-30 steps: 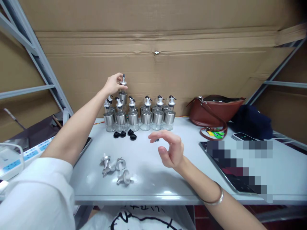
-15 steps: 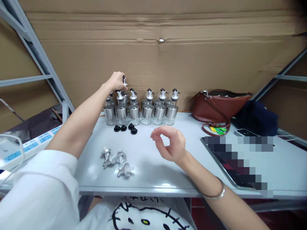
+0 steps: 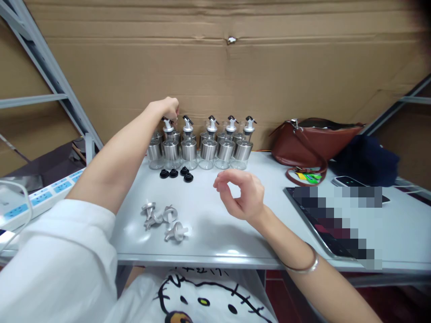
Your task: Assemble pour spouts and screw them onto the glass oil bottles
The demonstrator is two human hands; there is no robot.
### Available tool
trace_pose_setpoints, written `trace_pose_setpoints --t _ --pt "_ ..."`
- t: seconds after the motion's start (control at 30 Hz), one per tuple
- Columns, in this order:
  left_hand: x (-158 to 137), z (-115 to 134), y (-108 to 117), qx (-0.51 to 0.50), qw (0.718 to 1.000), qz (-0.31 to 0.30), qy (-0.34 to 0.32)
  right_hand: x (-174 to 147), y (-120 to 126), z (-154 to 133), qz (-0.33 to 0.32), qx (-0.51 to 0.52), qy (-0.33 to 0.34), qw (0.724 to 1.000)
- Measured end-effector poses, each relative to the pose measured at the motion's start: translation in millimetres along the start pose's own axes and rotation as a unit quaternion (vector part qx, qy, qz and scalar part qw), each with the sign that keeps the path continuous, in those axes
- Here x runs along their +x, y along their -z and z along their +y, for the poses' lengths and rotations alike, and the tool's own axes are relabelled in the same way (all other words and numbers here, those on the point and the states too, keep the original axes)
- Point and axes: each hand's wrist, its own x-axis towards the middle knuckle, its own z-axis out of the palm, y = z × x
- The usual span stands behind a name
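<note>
My left hand (image 3: 170, 108) reaches to the back left, its fingers closed at the top of a back-row glass oil bottle (image 3: 176, 135). That bottle has a steel sleeve and is partly hidden by the front row; its top is covered by the hand. Several similar bottles (image 3: 207, 150) stand upright in two rows, many with white pour spouts with black levers (image 3: 212, 120). My right hand (image 3: 240, 195) hovers over the table, thumb and fingers curled into a ring with the tips together, and nothing shows between them.
Several black stoppers (image 3: 173, 173) lie before the bottles, and several silver-grey spout pieces (image 3: 170, 214) nearer the front edge. At right are a brown handbag (image 3: 296, 146), a dark cap (image 3: 370, 159) and a tablet (image 3: 308, 220). A power strip (image 3: 42, 197) lies left, cardboard (image 3: 215, 76) behind.
My left hand has lowered the bottle behind the front row; its spout, visible before, is now hidden. My right hand keeps its curled shape. The view has tilted slightly.
</note>
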Motion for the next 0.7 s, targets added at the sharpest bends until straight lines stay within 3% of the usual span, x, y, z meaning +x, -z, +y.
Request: trace_pose_setpoints --t 0.2,0.47,0.6,0.7 --pt "1.2 10.1 -1.3 0.068 0.997 -0.044 0.003 0.9 0.0 0.3 -0.006 -0.007 0.001 1.0" --pt "10.6 3.9 -1.2 0.074 0.995 -0.068 0.011 1.7 -1.0 -1.5 -0.007 0.0 0.004 1.0" --pt "-0.3 7.1 8.2 0.057 0.998 -0.029 -0.016 1.4 -1.3 -1.0 -0.008 -0.005 0.007 1.0" --pt "-17.4 8.9 20.5 -0.01 0.998 0.041 -0.046 1.2 -0.9 -0.7 -0.009 -0.01 0.006 1.0"
